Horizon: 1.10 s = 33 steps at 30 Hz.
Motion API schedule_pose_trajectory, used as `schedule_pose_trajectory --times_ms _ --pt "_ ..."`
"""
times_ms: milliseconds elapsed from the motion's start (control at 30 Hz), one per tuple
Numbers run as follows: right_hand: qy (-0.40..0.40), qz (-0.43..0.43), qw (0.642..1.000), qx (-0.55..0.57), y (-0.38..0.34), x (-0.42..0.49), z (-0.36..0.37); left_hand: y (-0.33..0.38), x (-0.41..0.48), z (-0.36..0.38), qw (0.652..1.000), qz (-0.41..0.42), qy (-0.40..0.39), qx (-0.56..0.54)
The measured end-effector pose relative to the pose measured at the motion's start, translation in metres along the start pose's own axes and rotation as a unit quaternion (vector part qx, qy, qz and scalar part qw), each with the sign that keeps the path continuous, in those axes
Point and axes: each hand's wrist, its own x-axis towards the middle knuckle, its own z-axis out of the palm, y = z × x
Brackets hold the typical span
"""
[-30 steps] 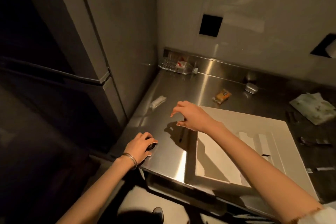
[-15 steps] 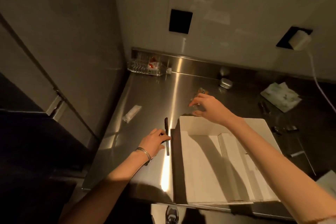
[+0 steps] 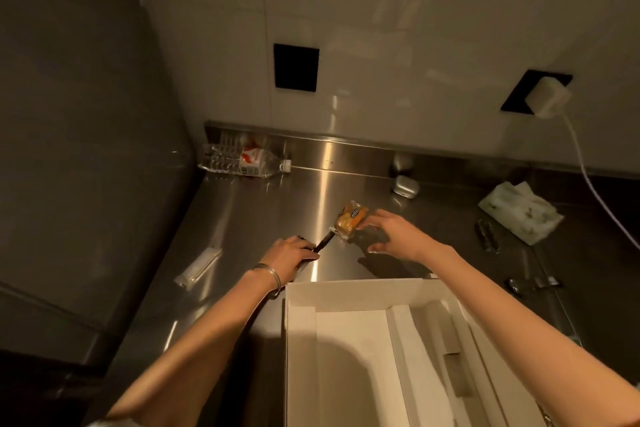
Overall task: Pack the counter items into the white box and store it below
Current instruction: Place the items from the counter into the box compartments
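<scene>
The open white box (image 3: 349,291) sits on the steel counter (image 3: 263,204) at the near edge, with a folded white insert inside. My left hand (image 3: 287,255) is closed around a thin dark pen (image 3: 323,242) just beyond the box's far left corner. My right hand (image 3: 398,236) pinches an orange snack packet (image 3: 349,220) and holds it lifted off the counter, beyond the box. A small white sachet (image 3: 198,267) lies left of my left hand. A plastic water bottle (image 3: 242,159) lies on its side at the back.
A fridge side (image 3: 86,149) walls off the left. A small silver case (image 3: 405,185), crumpled tissue (image 3: 521,211) and dark clips (image 3: 488,236) lie at the right. A white charger (image 3: 547,97) with cable hangs from the wall socket.
My right hand has reached the orange packet and lifted it. My left hand has closed on the pen and raised it. The view has shifted, so the box sits lower in frame.
</scene>
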Motion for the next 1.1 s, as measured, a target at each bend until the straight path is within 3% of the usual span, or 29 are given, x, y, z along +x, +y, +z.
schedule_pose_trajectory --times_ms 100,200,333,433,633,733,900,967,1100 --pt "-0.022 -0.011 0.999 -0.022 0.01 0.025 0.003 -0.013 -0.009 -0.011 0.996 -0.02 0.09 -0.003" --pt "-0.032 -0.015 0.998 -0.046 0.014 0.055 0.008 -0.044 -0.038 -0.023 0.98 -0.098 0.172 -0.017" --pt "-0.056 0.006 0.996 -0.065 0.019 0.088 0.024 -0.088 -0.079 -0.025 0.949 -0.308 0.07 0.019" --pt "-0.075 0.016 0.994 -0.078 0.021 0.098 0.033 -0.101 -0.091 -0.014 0.933 -0.36 0.015 -0.011" --pt "-0.114 -0.046 0.991 -0.048 0.015 0.09 0.033 -0.086 -0.056 -0.012 0.94 -0.327 0.061 -0.068" --pt "-0.097 -0.044 0.994 0.016 0.018 0.075 0.02 -0.064 -0.016 -0.013 0.956 -0.273 0.055 -0.088" --pt "-0.052 0.004 0.997 0.061 0.04 0.045 -0.001 -0.034 0.046 -0.021 0.961 -0.149 0.046 -0.227" --pt "-0.037 0.023 0.997 0.069 0.053 0.034 -0.004 -0.035 0.059 -0.028 0.964 -0.131 0.089 -0.215" --pt "-0.011 0.058 0.994 0.088 0.079 0.019 -0.004 -0.07 0.08 -0.055 0.945 -0.194 0.239 -0.11"
